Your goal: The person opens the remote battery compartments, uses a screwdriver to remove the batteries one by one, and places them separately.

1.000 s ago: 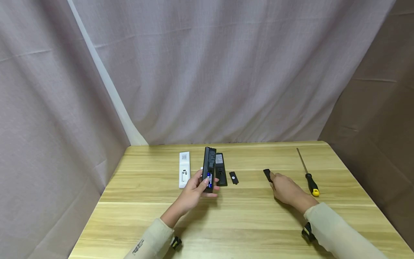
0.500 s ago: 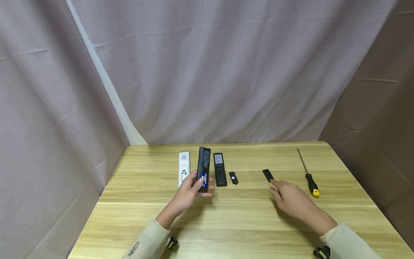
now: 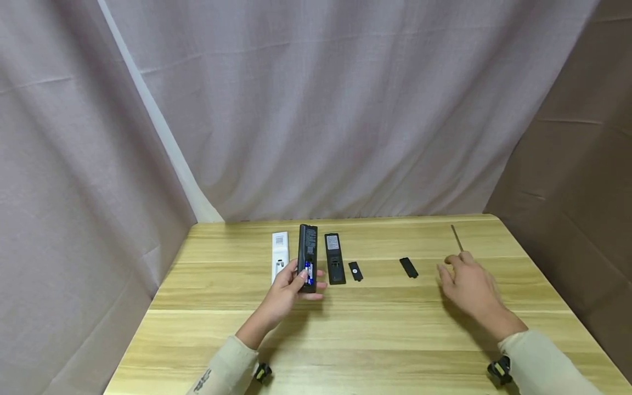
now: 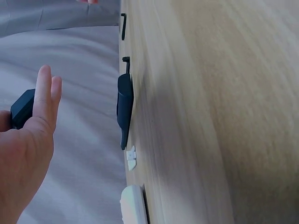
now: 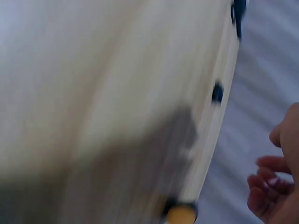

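My left hand (image 3: pixel 278 293) grips a black remote control (image 3: pixel 308 244) above the table, its back facing me. Blue-and-white batteries (image 3: pixel 309 271) sit in its uncovered compartment, and the thumb lies beside them. Over the screwdriver (image 3: pixel 457 239) hovers my right hand (image 3: pixel 471 291), fingers loosely bent and holding nothing. Most of the screwdriver's handle is hidden under that hand in the head view; its yellow end (image 5: pixel 181 215) shows in the right wrist view. A black battery cover (image 3: pixel 408 267) lies on the table to the left of the right hand.
Behind the held remote, a white remote (image 3: pixel 280 247) and another black remote (image 3: pixel 335 260) lie back up on the wooden table (image 3: pixel 375 340). A smaller black cover (image 3: pixel 355 271) is beside the latter. A small white piece (image 4: pixel 131 157) appears in the left wrist view. Curtains surround the table.
My right hand has let go of the black battery cover, leaving it on the table, and moved right to the screwdriver. The left hand has shifted slightly left with the remote.
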Available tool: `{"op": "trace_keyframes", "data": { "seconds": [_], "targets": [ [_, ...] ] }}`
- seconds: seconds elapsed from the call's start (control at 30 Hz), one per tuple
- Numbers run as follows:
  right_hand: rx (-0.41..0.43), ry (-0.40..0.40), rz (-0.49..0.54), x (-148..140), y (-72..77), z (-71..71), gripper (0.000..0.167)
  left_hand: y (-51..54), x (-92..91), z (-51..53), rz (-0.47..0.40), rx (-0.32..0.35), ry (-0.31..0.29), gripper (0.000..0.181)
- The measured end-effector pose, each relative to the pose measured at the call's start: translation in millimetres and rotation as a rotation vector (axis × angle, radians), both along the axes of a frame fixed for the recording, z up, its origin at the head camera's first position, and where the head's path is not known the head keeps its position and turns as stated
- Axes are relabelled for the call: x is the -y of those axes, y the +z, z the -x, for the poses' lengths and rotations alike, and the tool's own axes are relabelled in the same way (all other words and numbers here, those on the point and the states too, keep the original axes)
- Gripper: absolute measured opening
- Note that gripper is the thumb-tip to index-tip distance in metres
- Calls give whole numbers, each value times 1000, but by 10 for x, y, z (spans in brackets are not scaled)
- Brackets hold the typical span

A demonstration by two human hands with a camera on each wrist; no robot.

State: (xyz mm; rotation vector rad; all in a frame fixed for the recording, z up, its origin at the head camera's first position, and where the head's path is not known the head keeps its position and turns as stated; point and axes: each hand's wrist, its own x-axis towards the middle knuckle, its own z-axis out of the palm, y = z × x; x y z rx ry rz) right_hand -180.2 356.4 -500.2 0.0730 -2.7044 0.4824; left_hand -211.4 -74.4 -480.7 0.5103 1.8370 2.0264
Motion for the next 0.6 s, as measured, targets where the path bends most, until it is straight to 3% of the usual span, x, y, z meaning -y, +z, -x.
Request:
{"op": "trace_keyframes", "data": {
  "seconds": [0.13, 0.3, 0.43, 0.6],
  "targets": [
    [84, -123, 45, -310, -22, 89, 53, 23, 11, -18, -4, 6, -6, 43],
    [248, -186, 24, -519, -95, 98, 79, 25, 38, -24, -12, 9, -5, 44],
    [340, -175, 4, -585, -169, 101, 84, 26, 52, -15, -17, 7, -1, 44],
    [411, -102, 9, -665, -261, 152, 77, 31, 37, -14, -10, 4, -1, 43]
  ]
}}
